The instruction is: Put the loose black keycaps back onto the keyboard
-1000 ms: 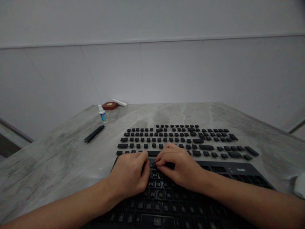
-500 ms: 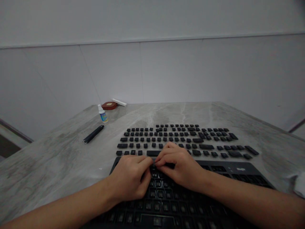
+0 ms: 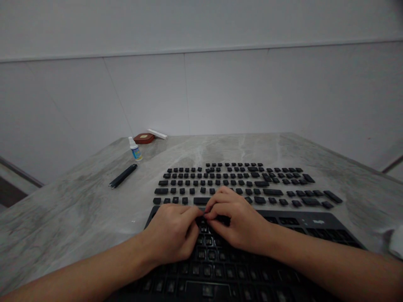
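A black keyboard (image 3: 217, 256) with its keycaps off lies in front of me, showing rows of bare key sockets. Above its far edge, my left hand (image 3: 173, 230) is closed, with thumb and index finger bent inward. My right hand (image 3: 236, 216) is pinched, its fingertips meeting those of the left. Whatever small dark thing sits between the fingertips is too hidden to name. Just past the keyboard, loose black keycaps (image 3: 217, 182) are laid out in rows on the marbled table (image 3: 85, 201). The right hand covers a few of them.
At the left lie a dark pen-like stick (image 3: 123, 176) and a white spray bottle (image 3: 135, 149) with a blue label. Behind them are a reddish-brown case (image 3: 144, 139) and a white strip (image 3: 157, 134) near the wall. Something white (image 3: 396, 243) shows at the right edge.
My left hand's index fingertip has shifted right, up against the right hand's fingertips. The right hand stays almost in place.
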`<control>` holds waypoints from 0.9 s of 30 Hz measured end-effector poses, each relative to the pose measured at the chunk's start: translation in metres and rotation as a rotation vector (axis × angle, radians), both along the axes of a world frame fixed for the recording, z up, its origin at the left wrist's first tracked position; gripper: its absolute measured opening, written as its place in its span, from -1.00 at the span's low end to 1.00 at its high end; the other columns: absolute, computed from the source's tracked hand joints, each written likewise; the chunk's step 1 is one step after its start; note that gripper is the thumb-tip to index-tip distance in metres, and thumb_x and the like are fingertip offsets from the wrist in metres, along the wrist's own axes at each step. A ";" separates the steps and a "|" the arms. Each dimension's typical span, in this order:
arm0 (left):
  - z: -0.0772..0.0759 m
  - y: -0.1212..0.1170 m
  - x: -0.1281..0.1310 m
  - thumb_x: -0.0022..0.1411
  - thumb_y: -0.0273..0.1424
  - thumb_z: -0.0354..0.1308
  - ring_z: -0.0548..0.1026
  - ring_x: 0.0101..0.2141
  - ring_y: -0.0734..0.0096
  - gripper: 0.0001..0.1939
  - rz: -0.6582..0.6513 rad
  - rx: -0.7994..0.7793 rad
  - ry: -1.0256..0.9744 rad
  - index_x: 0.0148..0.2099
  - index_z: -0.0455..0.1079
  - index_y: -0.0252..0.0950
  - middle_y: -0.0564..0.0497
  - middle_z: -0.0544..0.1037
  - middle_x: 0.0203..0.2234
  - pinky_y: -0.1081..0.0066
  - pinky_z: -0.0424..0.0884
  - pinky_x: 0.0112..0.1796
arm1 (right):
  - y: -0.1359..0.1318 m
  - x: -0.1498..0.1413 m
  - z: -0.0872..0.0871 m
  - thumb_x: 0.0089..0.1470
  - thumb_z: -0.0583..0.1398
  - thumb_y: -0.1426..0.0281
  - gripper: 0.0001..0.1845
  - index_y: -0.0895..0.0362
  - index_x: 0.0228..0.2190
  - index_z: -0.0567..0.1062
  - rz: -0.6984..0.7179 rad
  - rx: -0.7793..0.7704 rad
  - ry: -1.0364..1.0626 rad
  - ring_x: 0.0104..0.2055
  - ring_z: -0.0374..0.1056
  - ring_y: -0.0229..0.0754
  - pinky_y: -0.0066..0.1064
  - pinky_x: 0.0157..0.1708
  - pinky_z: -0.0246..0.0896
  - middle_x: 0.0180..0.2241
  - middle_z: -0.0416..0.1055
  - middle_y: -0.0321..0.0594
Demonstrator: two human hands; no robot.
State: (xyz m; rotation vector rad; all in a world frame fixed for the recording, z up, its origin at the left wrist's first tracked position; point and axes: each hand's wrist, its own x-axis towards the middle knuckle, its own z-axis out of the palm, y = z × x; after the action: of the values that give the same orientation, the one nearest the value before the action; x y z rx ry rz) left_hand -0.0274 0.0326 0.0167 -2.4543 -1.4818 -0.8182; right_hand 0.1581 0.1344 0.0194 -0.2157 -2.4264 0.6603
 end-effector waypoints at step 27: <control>-0.001 0.002 0.000 0.23 -0.56 -0.09 0.39 -0.64 0.33 -0.73 -0.072 0.026 0.102 -0.30 0.46 -0.36 0.01 0.44 -0.61 0.36 0.25 -0.63 | -0.007 0.003 0.002 0.15 0.11 0.50 -0.78 0.18 -0.49 0.50 -0.007 0.245 -0.180 -0.44 0.27 -0.19 -0.31 -0.41 0.07 -0.50 0.45 -0.17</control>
State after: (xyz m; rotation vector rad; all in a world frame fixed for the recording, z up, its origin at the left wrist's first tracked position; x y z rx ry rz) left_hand -0.0270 0.0345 0.0158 -2.5032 -1.3476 -0.7088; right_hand 0.1610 0.1271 0.0217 -0.1901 -2.6496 0.3472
